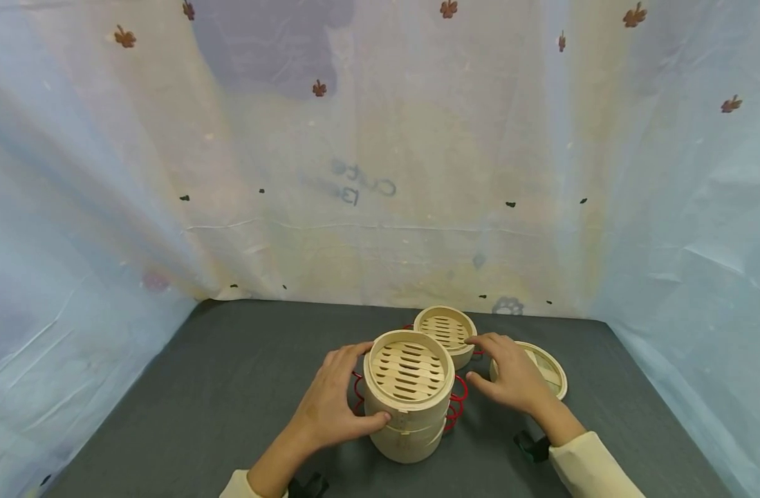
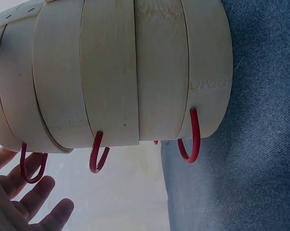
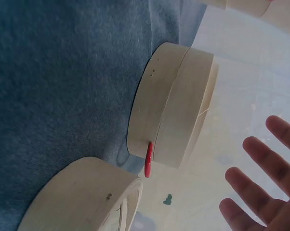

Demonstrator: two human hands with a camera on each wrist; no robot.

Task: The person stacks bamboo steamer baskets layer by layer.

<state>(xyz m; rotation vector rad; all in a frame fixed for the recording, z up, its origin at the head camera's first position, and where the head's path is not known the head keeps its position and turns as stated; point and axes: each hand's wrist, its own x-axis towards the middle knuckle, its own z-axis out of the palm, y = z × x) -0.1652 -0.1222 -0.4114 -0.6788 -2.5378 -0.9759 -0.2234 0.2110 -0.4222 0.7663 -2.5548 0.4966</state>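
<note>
A stack of round bamboo steamer baskets [image 1: 407,425] with red side handles stands before me, its slatted top tier facing up. My left hand [image 1: 330,408] holds the upper tier from the left, thumb at the front and fingertips by the back rim. In the left wrist view, its fingers [image 2: 34,197] spread beside a red handle on the stack [image 2: 111,72]. My right hand [image 1: 510,373] hovers to the right with parted fingers, holding nothing. Just behind the stack sits a separate steamer basket [image 1: 445,328], also seen in the right wrist view [image 3: 174,110].
A round bamboo lid [image 1: 557,373] lies right of the separate basket, partly hidden by my right hand. Everything stands on a dark grey cloth-covered table [image 1: 249,387]. Pale patterned sheets [image 1: 417,173] hang at the back and both sides.
</note>
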